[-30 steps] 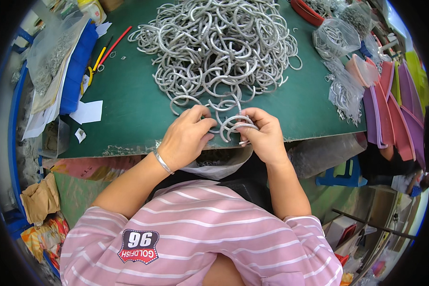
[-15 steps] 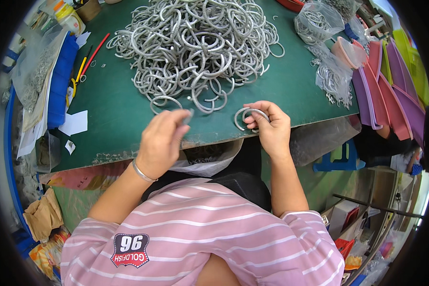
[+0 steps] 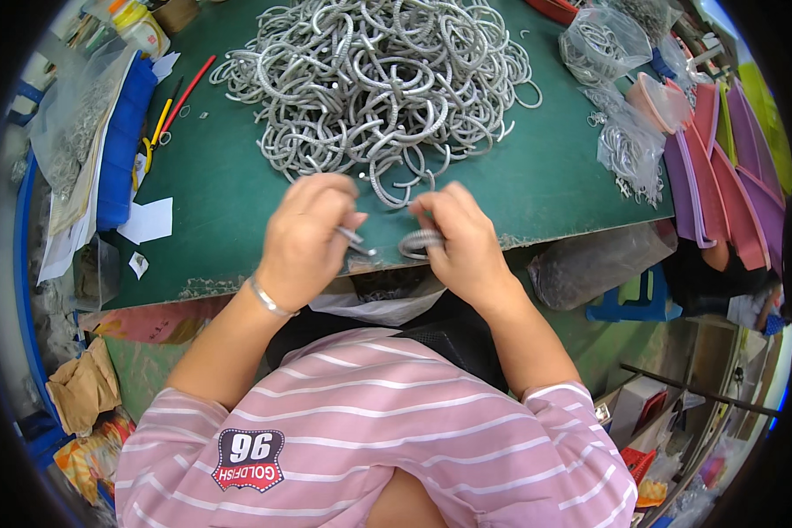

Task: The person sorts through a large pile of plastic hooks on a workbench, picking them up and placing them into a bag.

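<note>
A large heap of silver-grey, open-ended bangles (image 3: 387,88) with ribbed surfaces covers the far middle of the green table. Just in front of it, my left hand (image 3: 308,233) is closed on a silver bangle (image 3: 355,244), blurred and mostly hidden by the fingers. Between the thumb and fingers of my right hand (image 3: 468,242) are one or more curved bangles (image 3: 420,243); their number cannot be made out. Both hands are near the table's front edge, a short gap apart.
Yellow-handled pliers (image 3: 157,132) and a red stick-like tool (image 3: 189,99) lie left, beside a blue tray (image 3: 119,145). Clear bags of rings (image 3: 629,145) and pink and purple bins (image 3: 713,167) stand right. A white-lined container (image 3: 378,306) sits below the table edge.
My right hand has moved left, toward my left hand, with its bangle turned more edge-on. The piece in my left hand now points toward the right hand. The view has shifted slightly.
</note>
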Motion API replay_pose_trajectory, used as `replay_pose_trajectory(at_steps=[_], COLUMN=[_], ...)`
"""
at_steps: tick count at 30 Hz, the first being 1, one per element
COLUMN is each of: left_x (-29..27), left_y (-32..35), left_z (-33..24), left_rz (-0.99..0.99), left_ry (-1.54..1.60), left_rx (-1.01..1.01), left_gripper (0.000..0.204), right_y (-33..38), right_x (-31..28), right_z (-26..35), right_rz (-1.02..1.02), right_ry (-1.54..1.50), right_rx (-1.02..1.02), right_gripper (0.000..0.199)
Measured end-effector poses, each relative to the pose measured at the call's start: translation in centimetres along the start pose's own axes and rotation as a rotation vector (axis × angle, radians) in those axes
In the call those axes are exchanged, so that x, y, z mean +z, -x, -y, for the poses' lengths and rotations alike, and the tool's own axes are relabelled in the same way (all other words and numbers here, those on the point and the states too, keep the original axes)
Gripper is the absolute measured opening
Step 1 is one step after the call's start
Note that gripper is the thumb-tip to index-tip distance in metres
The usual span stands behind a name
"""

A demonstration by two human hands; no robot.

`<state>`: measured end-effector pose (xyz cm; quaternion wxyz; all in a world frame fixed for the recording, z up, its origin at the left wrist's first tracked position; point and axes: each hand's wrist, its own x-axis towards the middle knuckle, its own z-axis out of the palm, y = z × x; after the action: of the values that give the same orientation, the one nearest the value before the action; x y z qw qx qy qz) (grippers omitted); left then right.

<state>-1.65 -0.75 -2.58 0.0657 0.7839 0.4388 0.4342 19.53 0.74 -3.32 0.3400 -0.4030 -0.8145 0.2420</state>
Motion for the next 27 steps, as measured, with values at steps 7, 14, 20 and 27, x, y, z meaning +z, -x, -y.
replay_pose_trajectory(at_steps=[7,14,20,27], left_x=[1.6,-0.3,-0.8,-0.1], left_y=[-1.9,-4.4,-5.2,-2.6], left_z=[0.5,-0.1,-0.6,0.1], left_rz=[0.284,-0.049,0.201,0.034], left_ry=[-0.087,0.297,0.529,0.157], left_rx=[0.147,-0.167,-0.722,-0.202], left_gripper=[0.024,0.013,0.013,0.021], right_y=[-1.8,-2.0,-1.2,-1.4], right_x=[-1.2,-6.1,-5.4,-9.1], right_z=[0.2,-0.6,-0.6,-3.6], right_rz=[0.257,0.331,0.122,-0.561], right_ry=[0.434,-0.048,-0.675,-1.013], right_rx=[-0.051,-0.241,-0.007,0.328], right_gripper=[0.009,0.025,0.026,0.016])
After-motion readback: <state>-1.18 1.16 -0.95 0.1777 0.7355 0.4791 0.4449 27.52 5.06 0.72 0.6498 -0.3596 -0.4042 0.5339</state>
